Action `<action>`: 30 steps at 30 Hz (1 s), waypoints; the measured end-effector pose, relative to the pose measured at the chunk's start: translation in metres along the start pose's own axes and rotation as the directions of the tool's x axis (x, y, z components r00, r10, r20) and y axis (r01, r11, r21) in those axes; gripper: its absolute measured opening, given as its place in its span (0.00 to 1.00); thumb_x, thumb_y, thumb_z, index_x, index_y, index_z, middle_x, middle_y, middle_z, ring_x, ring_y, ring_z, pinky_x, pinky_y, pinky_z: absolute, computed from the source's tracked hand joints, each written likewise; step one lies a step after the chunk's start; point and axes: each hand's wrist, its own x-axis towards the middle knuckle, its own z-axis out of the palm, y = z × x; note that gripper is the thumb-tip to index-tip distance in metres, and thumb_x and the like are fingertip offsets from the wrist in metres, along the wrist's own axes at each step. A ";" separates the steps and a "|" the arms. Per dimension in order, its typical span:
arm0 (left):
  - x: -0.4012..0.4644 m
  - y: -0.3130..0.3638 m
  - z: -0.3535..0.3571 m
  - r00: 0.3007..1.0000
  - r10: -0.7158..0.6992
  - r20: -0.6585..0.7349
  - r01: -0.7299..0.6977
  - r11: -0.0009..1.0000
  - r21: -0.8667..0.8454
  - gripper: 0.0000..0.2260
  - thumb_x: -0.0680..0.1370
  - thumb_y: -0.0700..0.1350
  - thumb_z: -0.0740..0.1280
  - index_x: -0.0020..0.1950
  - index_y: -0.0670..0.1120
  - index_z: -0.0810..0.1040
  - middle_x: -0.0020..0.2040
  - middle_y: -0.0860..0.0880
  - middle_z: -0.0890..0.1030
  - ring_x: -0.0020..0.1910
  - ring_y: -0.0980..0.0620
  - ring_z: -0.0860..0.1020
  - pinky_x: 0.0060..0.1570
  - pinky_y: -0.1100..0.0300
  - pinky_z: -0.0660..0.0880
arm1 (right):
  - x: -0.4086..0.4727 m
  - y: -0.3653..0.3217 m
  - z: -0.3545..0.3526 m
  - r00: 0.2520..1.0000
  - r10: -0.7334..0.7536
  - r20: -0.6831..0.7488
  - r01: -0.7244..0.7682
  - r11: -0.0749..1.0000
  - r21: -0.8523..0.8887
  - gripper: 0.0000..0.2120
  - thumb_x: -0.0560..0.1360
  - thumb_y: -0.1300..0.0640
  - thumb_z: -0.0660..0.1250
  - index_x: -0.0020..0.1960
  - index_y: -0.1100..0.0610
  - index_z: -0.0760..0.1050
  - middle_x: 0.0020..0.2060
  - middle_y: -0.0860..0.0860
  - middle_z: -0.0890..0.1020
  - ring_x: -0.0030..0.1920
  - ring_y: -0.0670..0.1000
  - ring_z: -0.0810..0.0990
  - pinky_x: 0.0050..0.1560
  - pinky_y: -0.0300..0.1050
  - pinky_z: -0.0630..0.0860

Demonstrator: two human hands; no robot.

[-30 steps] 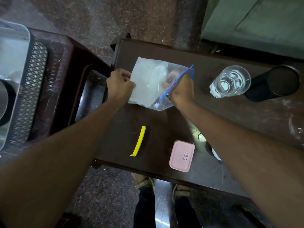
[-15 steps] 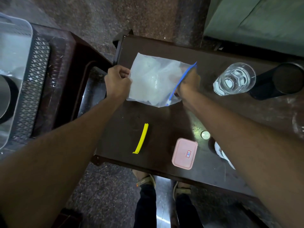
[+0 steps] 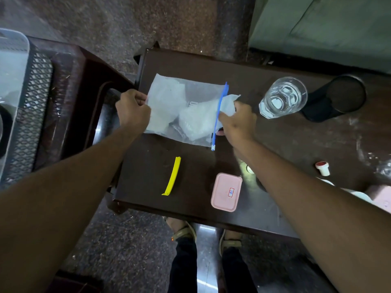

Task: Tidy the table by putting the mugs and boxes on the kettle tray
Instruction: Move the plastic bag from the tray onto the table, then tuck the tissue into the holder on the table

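A clear plastic zip bag (image 3: pixel 169 106) with a blue zip strip lies on the dark wooden table (image 3: pixel 275 144). My left hand (image 3: pixel 132 108) grips the bag's left edge. My right hand (image 3: pixel 237 121) holds the bag at its blue zip end, fingers curled on crumpled plastic that sticks out of the mouth. A pink lidded box (image 3: pixel 226 192) sits near the table's front edge. At the far left a white tray (image 3: pixel 12 60) is only partly in view.
A glass of water (image 3: pixel 282 98) and a black cylinder (image 3: pixel 336 100) stand at the table's back right. A yellow clip (image 3: pixel 172 176) lies front left. A small red-capped bottle (image 3: pixel 322 168) and white and pink items sit at the right edge. A perforated dark stool (image 3: pixel 42 102) stands left.
The bag has been laid flatter and stretched wider between my hands. My right hand moved from inside the bag to its zip end, and crumpled plastic now sticks out there.
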 end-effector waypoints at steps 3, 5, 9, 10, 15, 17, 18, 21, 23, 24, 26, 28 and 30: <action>0.001 0.000 -0.003 1.000 0.008 0.016 -0.009 0.996 0.089 0.11 0.77 0.35 0.69 0.59 0.39 0.83 0.55 0.42 0.85 0.54 0.46 0.82 0.49 0.56 0.76 | -0.005 -0.007 -0.005 0.997 -0.062 -0.043 0.054 0.985 -0.163 0.04 0.75 0.65 0.63 0.44 0.57 0.71 0.43 0.57 0.78 0.52 0.67 0.82 0.50 0.60 0.82; 0.000 0.002 -0.005 0.999 0.017 0.046 -0.023 0.990 0.138 0.10 0.78 0.34 0.69 0.59 0.39 0.82 0.56 0.40 0.85 0.57 0.42 0.82 0.55 0.51 0.79 | -0.010 -0.005 -0.017 0.985 -0.141 -0.098 0.101 0.938 -0.330 0.07 0.76 0.64 0.63 0.52 0.57 0.75 0.51 0.61 0.81 0.54 0.65 0.81 0.46 0.50 0.76; -0.003 0.019 -0.014 0.998 0.012 0.064 -0.027 0.973 0.231 0.09 0.77 0.33 0.68 0.56 0.36 0.81 0.56 0.35 0.84 0.60 0.33 0.80 0.61 0.41 0.78 | -0.024 -0.010 -0.053 0.909 -0.388 -0.150 0.257 0.809 -0.529 0.10 0.77 0.65 0.65 0.58 0.61 0.77 0.50 0.62 0.84 0.52 0.65 0.81 0.41 0.46 0.64; -0.005 0.026 -0.016 0.999 0.008 0.045 -0.019 0.969 0.248 0.11 0.75 0.33 0.69 0.57 0.36 0.80 0.58 0.34 0.82 0.61 0.32 0.79 0.62 0.40 0.77 | -0.026 -0.014 -0.061 0.885 -0.439 -0.153 0.294 0.784 -0.546 0.10 0.77 0.65 0.65 0.58 0.61 0.77 0.50 0.62 0.84 0.52 0.65 0.82 0.41 0.47 0.66; -0.042 0.097 -0.016 0.951 0.307 0.035 -0.309 0.943 0.124 0.18 0.74 0.40 0.74 0.64 0.45 0.80 0.63 0.44 0.80 0.62 0.42 0.78 0.67 0.42 0.72 | -0.028 -0.038 -0.108 0.836 -0.501 -0.222 0.351 0.801 -0.485 0.11 0.78 0.60 0.65 0.59 0.59 0.77 0.51 0.60 0.84 0.54 0.64 0.80 0.45 0.51 0.65; -0.064 0.137 -0.013 0.891 0.445 0.093 -0.436 0.894 -0.104 0.20 0.75 0.43 0.76 0.66 0.46 0.81 0.61 0.47 0.82 0.56 0.46 0.81 0.61 0.51 0.78 | -0.027 -0.048 -0.129 0.858 -0.447 -0.253 0.333 0.859 -0.388 0.12 0.76 0.59 0.64 0.58 0.57 0.78 0.50 0.60 0.84 0.53 0.63 0.80 0.44 0.47 0.67; -0.073 0.157 -0.011 0.865 0.485 0.128 -0.456 0.867 -0.201 0.20 0.75 0.44 0.76 0.67 0.46 0.82 0.61 0.48 0.83 0.55 0.47 0.82 0.58 0.55 0.79 | -0.026 -0.052 -0.139 0.873 -0.410 -0.263 0.331 0.895 -0.298 0.10 0.75 0.60 0.64 0.55 0.58 0.78 0.46 0.59 0.84 0.51 0.58 0.82 0.44 0.44 0.71; -0.094 0.209 0.000 0.775 0.593 0.217 -0.509 0.790 -0.341 0.19 0.76 0.43 0.75 0.68 0.46 0.82 0.62 0.49 0.84 0.55 0.50 0.83 0.56 0.54 0.82 | -0.019 -0.058 -0.172 0.894 -0.342 -0.290 0.324 0.940 -0.110 0.02 0.74 0.62 0.66 0.43 0.57 0.77 0.33 0.50 0.78 0.35 0.45 0.78 0.30 0.33 0.67; -0.101 0.235 0.010 0.717 0.661 0.222 -0.587 0.743 -0.321 0.18 0.74 0.40 0.76 0.64 0.45 0.84 0.58 0.50 0.86 0.49 0.57 0.82 0.53 0.59 0.80 | -0.015 -0.056 -0.193 0.896 -0.325 -0.303 0.319 0.945 -0.072 0.03 0.74 0.60 0.67 0.44 0.58 0.79 0.34 0.49 0.80 0.35 0.47 0.78 0.29 0.35 0.66; -0.104 0.246 0.016 0.694 0.686 0.219 -0.620 0.724 -0.304 0.16 0.73 0.39 0.75 0.61 0.44 0.86 0.54 0.49 0.87 0.44 0.60 0.79 0.49 0.62 0.77 | -0.015 -0.054 -0.203 0.896 -0.323 -0.305 0.325 0.944 -0.046 0.02 0.75 0.60 0.67 0.44 0.57 0.79 0.34 0.48 0.79 0.33 0.43 0.78 0.28 0.31 0.66; -0.110 0.266 0.030 0.660 0.717 0.222 -0.668 0.696 -0.263 0.11 0.71 0.39 0.74 0.53 0.42 0.87 0.47 0.46 0.86 0.39 0.60 0.75 0.43 0.62 0.73 | -0.015 -0.048 -0.225 0.887 -0.344 -0.307 0.362 0.932 0.001 0.03 0.75 0.63 0.67 0.45 0.56 0.77 0.33 0.46 0.78 0.29 0.36 0.78 0.26 0.26 0.66; -0.117 0.283 0.046 0.656 0.718 0.232 -0.679 0.696 -0.236 0.07 0.71 0.39 0.73 0.48 0.40 0.86 0.42 0.41 0.84 0.38 0.57 0.73 0.40 0.59 0.70 | -0.013 -0.040 -0.246 0.873 -0.381 -0.305 0.390 0.920 -0.035 0.04 0.75 0.64 0.67 0.47 0.57 0.77 0.36 0.47 0.78 0.31 0.36 0.77 0.28 0.26 0.67; -0.124 0.298 0.065 0.661 0.713 0.235 -0.669 0.701 -0.246 0.06 0.71 0.39 0.73 0.46 0.39 0.85 0.40 0.40 0.82 0.38 0.56 0.72 0.38 0.59 0.70 | -0.009 -0.030 -0.264 0.856 -0.412 -0.311 0.404 0.910 -0.093 0.04 0.75 0.62 0.68 0.50 0.58 0.77 0.40 0.48 0.78 0.36 0.38 0.76 0.33 0.25 0.68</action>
